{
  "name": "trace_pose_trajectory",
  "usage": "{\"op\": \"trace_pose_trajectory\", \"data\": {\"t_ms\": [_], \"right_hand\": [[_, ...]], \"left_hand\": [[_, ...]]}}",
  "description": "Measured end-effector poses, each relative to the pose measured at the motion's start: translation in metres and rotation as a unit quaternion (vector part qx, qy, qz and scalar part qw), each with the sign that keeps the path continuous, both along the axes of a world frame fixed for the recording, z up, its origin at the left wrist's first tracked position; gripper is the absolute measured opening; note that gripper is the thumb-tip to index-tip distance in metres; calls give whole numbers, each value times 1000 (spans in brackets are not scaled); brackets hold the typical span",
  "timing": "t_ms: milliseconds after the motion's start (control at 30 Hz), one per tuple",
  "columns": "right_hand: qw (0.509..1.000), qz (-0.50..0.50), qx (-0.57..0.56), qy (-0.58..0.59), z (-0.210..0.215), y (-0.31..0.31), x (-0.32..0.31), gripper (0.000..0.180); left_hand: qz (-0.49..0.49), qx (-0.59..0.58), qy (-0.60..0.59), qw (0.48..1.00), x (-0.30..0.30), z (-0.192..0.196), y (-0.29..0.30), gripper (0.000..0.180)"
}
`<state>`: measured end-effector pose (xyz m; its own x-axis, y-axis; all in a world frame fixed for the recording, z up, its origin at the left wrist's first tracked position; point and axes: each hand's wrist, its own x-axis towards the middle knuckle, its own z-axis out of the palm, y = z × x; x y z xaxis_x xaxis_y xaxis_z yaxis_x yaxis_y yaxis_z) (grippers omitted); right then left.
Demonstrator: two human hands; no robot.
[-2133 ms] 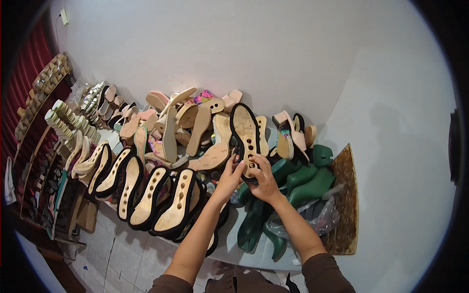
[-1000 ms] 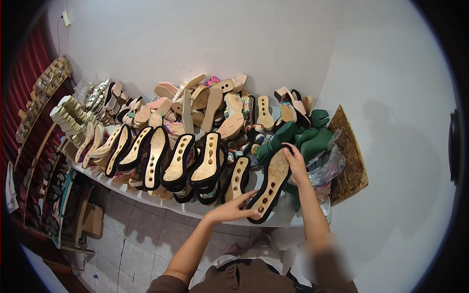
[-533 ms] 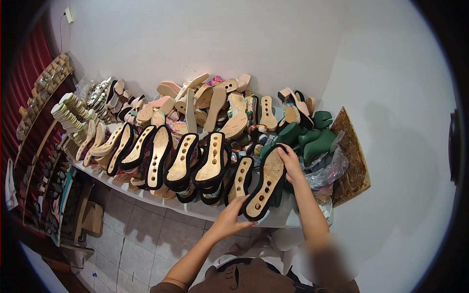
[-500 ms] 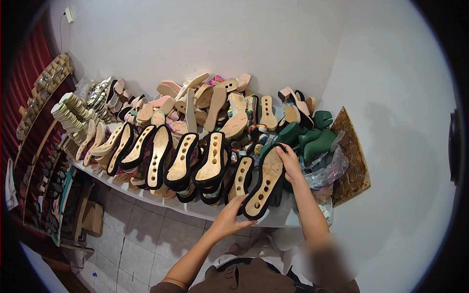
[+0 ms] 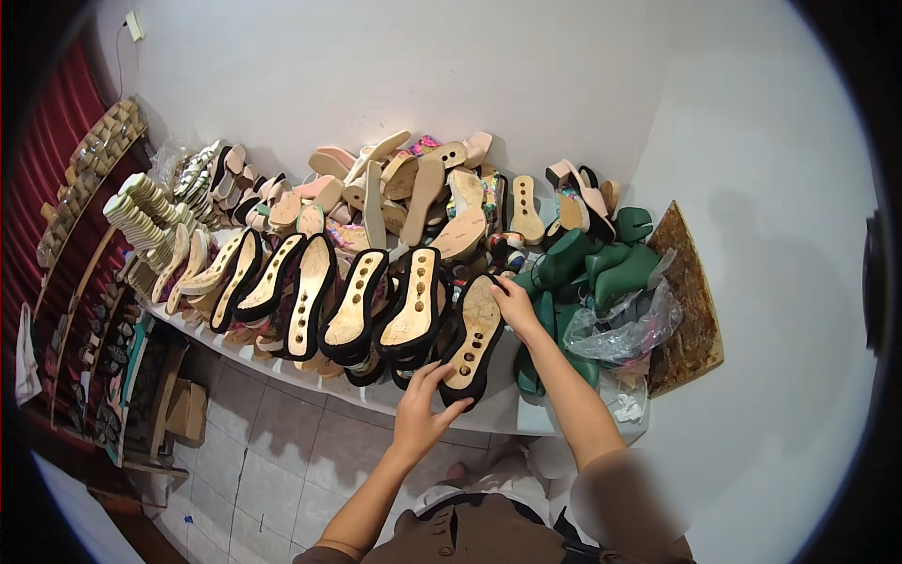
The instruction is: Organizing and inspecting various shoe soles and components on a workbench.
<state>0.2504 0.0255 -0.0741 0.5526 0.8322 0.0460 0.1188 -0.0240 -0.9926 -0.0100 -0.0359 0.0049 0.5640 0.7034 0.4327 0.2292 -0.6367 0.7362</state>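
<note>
At the table's front edge I have a black-edged wooden sandal sole (image 5: 473, 338), its pale face with a line of round holes turned up. My right hand (image 5: 517, 308) grips its far end, thumb on the upper face. Around its near end are the fingers and thumb of my left hand (image 5: 421, 414), pinching the black rim from both sides. Just left of it lies a similar black-rimmed sole (image 5: 411, 305), stacked on others. Another holed sole (image 5: 355, 305) sits further left, at the end of a row of soles running along the front edge.
Behind the row, loose sandals and soles (image 5: 425, 197) are heaped against the wall. Green shoe lasts (image 5: 564, 258) and a clear plastic bag (image 5: 625, 324) stand right, beside a leaning brown board (image 5: 686, 301). Racks (image 5: 94, 169) fill the left, with a cardboard box (image 5: 186, 411) below.
Both hands have moved left with the sole, setting it over the smaller holed sole beside the row. That sole is now mostly covered, and more of the green lasts shows.
</note>
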Motion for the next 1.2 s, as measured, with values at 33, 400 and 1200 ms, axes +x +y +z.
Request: {"op": "trace_pose_trajectory", "data": {"t_ms": [33, 400, 1200], "right_hand": [[999, -9, -6, -32, -4, 2, 1, 32], [974, -19, -80, -210, -6, 0, -12, 35], [992, 6, 44, -118, 26, -40, 54, 23]], "left_hand": [[1, 0, 0, 1000, 0, 0, -1, 54], [48, -24, 32, 998, 5, -4, 0, 42], [68, 187, 92, 976, 124, 47, 4, 29]]}}
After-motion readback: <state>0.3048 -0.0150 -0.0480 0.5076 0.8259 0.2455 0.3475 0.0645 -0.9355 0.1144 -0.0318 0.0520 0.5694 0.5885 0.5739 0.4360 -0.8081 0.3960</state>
